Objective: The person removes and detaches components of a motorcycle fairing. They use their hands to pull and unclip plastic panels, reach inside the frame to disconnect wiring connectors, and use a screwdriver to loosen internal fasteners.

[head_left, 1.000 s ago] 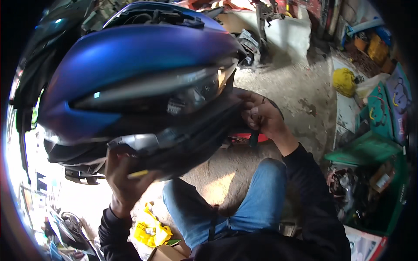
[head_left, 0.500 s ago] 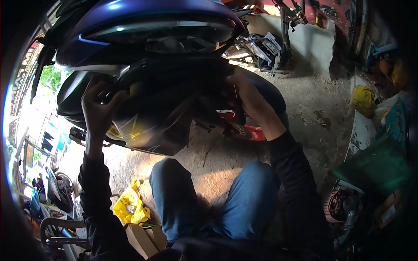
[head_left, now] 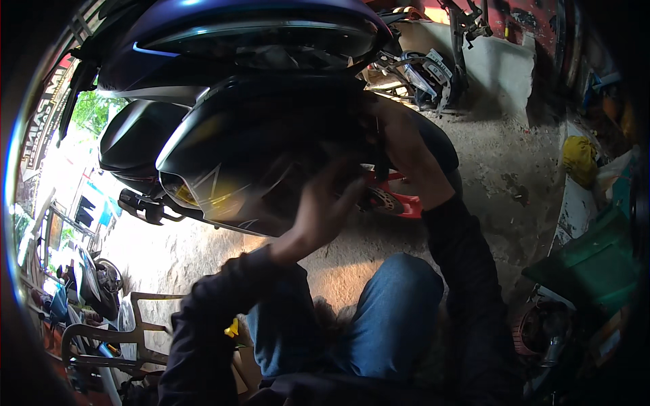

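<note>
A dark motorcycle fairing panel (head_left: 237, 155) with yellow and pale line graphics sits against the front of a motorcycle, below its blue-purple bodywork (head_left: 223, 20). My left hand (head_left: 321, 210) lies at the panel's lower right side, thumb spread from the fingers; the fingertips are in shadow. Higher up, my right hand (head_left: 403, 139) is closed around the panel's right edge, its fingers partly hidden in the dark. Just behind my hands show a red wheel (head_left: 405, 204) and a brake disc (head_left: 379, 198).
At the left stand a metal chair frame (head_left: 101, 331) and a parked motorcycle (head_left: 91, 281). A cardboard box (head_left: 247, 369) lies by my left knee. Stripped motorcycle parts (head_left: 433, 78) lie at the back right, with a green sheet-like object (head_left: 589, 264) on the right.
My left hand has left the panel's upper left side and moved right and down to its lower right side. My right hand stays at the right edge. The view has shifted slightly.
</note>
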A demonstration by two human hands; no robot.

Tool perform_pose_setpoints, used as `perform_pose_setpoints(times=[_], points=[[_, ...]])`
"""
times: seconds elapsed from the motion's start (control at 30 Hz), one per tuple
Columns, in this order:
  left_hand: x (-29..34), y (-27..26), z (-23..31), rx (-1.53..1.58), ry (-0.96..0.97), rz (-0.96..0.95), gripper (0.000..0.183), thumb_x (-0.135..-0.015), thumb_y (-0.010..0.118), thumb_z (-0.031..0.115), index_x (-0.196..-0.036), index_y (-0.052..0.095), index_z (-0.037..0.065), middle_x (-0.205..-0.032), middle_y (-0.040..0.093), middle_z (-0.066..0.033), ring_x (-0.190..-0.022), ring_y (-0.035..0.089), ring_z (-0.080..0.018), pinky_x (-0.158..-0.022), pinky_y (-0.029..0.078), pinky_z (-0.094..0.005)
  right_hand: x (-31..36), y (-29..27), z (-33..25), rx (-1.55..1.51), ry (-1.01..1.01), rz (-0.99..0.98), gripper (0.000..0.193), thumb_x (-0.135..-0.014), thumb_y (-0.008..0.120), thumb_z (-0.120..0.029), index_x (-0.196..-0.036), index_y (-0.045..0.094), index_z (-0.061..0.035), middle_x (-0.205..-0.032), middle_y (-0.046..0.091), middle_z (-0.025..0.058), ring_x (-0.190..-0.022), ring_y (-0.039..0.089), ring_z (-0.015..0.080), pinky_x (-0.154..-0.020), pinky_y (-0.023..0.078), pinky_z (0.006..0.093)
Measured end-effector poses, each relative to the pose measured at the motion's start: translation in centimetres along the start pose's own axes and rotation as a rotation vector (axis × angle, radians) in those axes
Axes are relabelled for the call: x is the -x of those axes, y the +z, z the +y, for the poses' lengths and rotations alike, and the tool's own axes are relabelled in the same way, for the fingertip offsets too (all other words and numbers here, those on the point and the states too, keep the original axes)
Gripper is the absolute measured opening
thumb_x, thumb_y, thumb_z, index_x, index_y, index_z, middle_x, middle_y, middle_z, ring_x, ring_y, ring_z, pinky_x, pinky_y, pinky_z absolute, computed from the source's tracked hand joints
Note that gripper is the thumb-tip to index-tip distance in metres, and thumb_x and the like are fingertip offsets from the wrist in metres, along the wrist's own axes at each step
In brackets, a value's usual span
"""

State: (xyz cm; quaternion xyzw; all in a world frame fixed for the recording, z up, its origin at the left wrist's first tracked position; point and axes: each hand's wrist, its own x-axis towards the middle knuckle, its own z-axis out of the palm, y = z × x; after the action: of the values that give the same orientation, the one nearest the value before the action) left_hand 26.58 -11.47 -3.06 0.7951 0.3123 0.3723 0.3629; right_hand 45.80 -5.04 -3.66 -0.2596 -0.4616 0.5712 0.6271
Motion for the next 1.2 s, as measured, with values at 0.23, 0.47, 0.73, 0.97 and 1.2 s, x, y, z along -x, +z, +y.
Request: perform_pose_setpoints(times=[0.23,0.47,0.73,0.97,1.2], points=[[-8.3,1.6,-4.1,1.620,-0.097,0.043,0.038,-0.095,0.047,0.002,-0.133,0.043,-0.001,-0.132,0.050,-0.0135,-0.121,0.049,-0.0219,-0.102,0.041,-0.0324,0.2,-0.1,-0.3,0.597,-0.341,0.108,0.033,-0.093,0.045,-0.009,-0.124,0.054,0.0012,-0.103,0.063,0.0042,-0.091,0.058,0.0079,-0.081,0.047,0.0223],[-7.8,0.7,-5.9,1.640,0.042,-0.236,0.038,-0.094,0.046,0.000,-0.132,0.043,-0.001,-0.133,0.048,-0.0127,-0.116,0.050,-0.0221,-0.102,0.040,-0.0338,1.6,1.1,-1.4,0.479,-0.176,0.024,0.036,-0.089,0.044,-0.005,-0.122,0.054,0.0037,-0.104,0.064,0.0078,-0.091,0.057,0.0073,-0.078,0.047,0.0232],[-8.7,1.0,-5.9,1.447,0.035,-0.173,0.038,-0.094,0.046,0.000,-0.132,0.044,-0.001,-0.132,0.049,-0.0118,-0.116,0.049,-0.0206,-0.097,0.042,-0.0339,2.1,1.2,-1.4,0.558,-0.443,0.301,0.024,-0.083,0.063,-0.004,-0.106,0.067,0.0024,-0.083,0.071,0.0055,-0.071,0.064,0.0090,-0.067,0.051,0.0224],[-8.8,1.1,-6.7,0.757,0.116,0.091,0.029,-0.095,0.049,0.005,-0.123,0.053,0.001,-0.123,0.055,-0.0109,-0.114,0.053,-0.0205,-0.098,0.043,-0.0340,1.1,2.0,0.5,0.409,-0.459,0.295,0.025,-0.087,0.060,0.000,-0.110,0.066,0.0012,-0.093,0.071,0.0082,-0.080,0.067,0.0099,-0.072,0.053,0.0218],[-8.5,1.3,-7.0,0.406,0.161,0.230,0.027,-0.095,0.053,0.014,-0.120,0.058,0.004,-0.119,0.060,-0.0119,-0.109,0.058,-0.0198,-0.096,0.045,-0.0308,1.2,2.3,1.7,0.488,-0.597,0.446,0.019,-0.082,0.061,-0.004,-0.098,0.070,0.0003,-0.084,0.071,0.0133,-0.076,0.068,0.0127,-0.068,0.052,0.0250]])
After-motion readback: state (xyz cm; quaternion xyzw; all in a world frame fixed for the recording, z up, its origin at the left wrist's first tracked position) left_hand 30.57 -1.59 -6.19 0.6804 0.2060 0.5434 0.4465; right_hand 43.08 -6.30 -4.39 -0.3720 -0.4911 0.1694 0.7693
